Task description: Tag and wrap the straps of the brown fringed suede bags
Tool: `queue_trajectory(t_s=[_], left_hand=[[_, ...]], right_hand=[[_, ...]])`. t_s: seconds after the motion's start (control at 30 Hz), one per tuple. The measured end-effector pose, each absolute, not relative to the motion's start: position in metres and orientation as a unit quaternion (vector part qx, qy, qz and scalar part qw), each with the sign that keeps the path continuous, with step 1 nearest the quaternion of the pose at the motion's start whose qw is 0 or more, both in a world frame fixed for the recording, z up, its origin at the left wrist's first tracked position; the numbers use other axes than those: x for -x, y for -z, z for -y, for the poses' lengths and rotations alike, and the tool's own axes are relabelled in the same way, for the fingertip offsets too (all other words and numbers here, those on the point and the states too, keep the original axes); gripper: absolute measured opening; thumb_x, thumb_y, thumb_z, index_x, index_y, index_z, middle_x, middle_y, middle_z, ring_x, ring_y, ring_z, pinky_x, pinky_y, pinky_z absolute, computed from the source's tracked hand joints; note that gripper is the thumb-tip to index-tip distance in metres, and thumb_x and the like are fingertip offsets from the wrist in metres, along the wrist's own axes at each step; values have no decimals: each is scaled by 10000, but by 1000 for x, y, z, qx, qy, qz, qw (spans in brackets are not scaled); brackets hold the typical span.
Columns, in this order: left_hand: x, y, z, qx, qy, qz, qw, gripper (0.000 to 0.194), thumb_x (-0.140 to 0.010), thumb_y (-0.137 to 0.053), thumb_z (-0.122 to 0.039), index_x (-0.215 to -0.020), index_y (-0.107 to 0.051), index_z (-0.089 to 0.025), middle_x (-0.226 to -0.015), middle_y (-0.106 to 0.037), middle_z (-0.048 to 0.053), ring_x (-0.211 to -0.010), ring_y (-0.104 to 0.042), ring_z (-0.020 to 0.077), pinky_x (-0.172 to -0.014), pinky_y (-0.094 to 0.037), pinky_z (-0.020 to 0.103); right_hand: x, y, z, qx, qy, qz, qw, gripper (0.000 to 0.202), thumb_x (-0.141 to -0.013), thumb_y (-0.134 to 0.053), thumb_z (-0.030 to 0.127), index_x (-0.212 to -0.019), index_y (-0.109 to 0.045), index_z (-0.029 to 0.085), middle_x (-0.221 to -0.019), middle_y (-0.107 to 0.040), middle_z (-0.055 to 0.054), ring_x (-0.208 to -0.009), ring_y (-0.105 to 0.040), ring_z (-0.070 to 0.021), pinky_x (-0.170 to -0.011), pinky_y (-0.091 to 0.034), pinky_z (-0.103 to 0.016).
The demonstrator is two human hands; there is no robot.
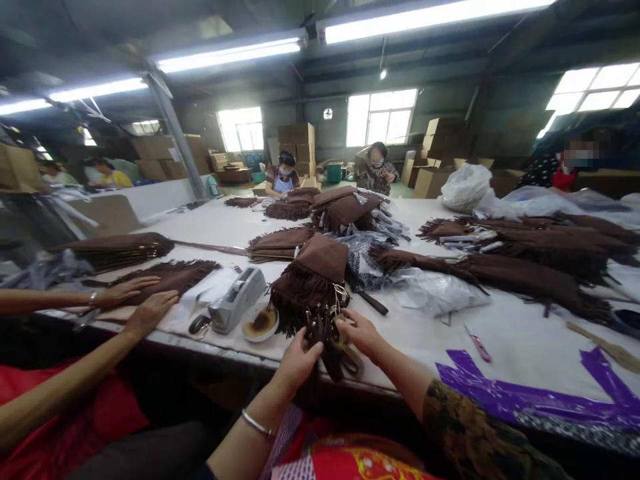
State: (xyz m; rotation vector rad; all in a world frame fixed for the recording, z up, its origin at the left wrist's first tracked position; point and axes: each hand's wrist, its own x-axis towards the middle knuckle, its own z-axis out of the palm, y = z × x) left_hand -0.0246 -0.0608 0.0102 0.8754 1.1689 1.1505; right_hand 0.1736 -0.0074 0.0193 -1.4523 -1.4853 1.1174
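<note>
My left hand [299,360] is closed on a bunch of dark brown straps [334,359] at the table's front edge. From the other side my right hand [357,331] pinches at the same bunch, where small metal fittings show. Just behind them lies a stack of brown fringed bags [323,257], with pale strings [341,293] hanging off its right side. A small white dish [269,333] with a brown stain inside sits left of my left hand. Exactly which strap each fingertip grips is partly hidden.
A grey tape dispenser [239,300] stands beside the dish. At left, a co-worker's hands [150,313] rest by a brown fringed piece [183,277]. A pink cutter [480,347], purple tape [525,393] and a clear plastic bag [437,291] lie at right, before more fringed pieces [545,257].
</note>
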Motion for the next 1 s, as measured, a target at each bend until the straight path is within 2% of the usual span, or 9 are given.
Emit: queue_trajectory(t_s=[0.13, 0.27, 0.4, 0.47, 0.53, 0.63, 0.77, 0.9, 1.0], left_hand=[[38, -13, 68, -504, -484, -572, 429, 417, -659, -801, -241, -1050, -676, -164, -1107, -675, 147, -1113, -609, 318, -1071, -392, 477], [29, -36, 77, -600, -517, -534, 296, 316, -695, -752, -223, -1006, -715, -180, -1175, -619, 153, -1202, -528, 324, -1130, -324, 466], [16, -53, 81, -671, -492, -467, 298, 238, -763, -695, -212, -999, -730, -206, -1146, -635, 143, -1138, -559, 297, -1095, -371, 440], [13, -56, 79, -696, -467, -452, 306, 181, -791, -668, -221, -958, -737, -212, -1083, -659, 136, -1084, -578, 286, -1048, -407, 430], [11, -57, 75, -709, -452, -445, 309, 152, -813, -643, -233, -927, -741, -214, -1024, -675, 125, -1029, -590, 274, -993, -437, 412], [9, -57, 65, -695, -447, -454, 335, 148, -822, -636, -270, -902, -748, -216, -929, -687, 103, -918, -610, 250, -888, -474, 370], [-2, -59, 47, -613, -450, -477, 440, 168, -806, -665, -318, -878, -752, -193, -851, -712, 88, -801, -640, 219, -746, -499, 309], [-19, -61, 30, -445, -480, -462, 599, 234, -838, -655, -371, -927, -704, -160, -898, -723, 99, -806, -673, 201, -646, -500, 259], [-27, -61, 21, -316, -469, -415, 712, 288, -891, -597, -417, -921, -666, -139, -840, -705, 88, -704, -662, 164, -589, -494, 242]], right_hand=[[-200, -20, -33, 639, -292, 583, 408, 455, -829, -517, 402, -1155, -678, 129, -1159, -687, -147, -1087, -636, -275, -1019, -449, -430], [-195, -14, -67, 621, -318, 587, 411, 436, -793, -536, 279, -1191, -663, 156, -1149, -704, -100, -1099, -636, -228, -996, -466, -380], [-181, -3, -72, 602, -338, 612, 386, 374, -758, -562, 249, -1081, -706, 128, -967, -743, -76, -907, -676, -213, -832, -522, -336], [-181, -5, -69, 601, -340, 624, 366, 297, -740, -587, 253, -959, -726, 110, -816, -735, -65, -767, -665, -206, -723, -517, -319], [-184, -12, -65, 601, -328, 636, 356, 210, -713, -625, 257, -840, -725, 123, -748, -714, -51, -727, -641, -197, -700, -491, -306], [-188, -31, -55, 596, -263, 672, 353, 161, -732, -645, 308, -768, -701, 162, -762, -695, -41, -757, -612, -190, -740, -452, -302], [-185, -59, -35, 584, -166, 714, 349, 257, -831, -583, 423, -792, -656, 180, -712, -653, -31, -675, -572, -177, -670, -415, -289], [-171, -82, -13, 556, -184, 721, 370, 223, -881, -534, 359, -904, -651, 170, -797, -676, -48, -745, -600, -181, -708, -425, -288], [-158, -89, 10, 547, -243, 726, 340, 213, -900, -490, 293, -834, -646, 162, -793, -673, -59, -749, -607, -183, -701, -440, -293]])
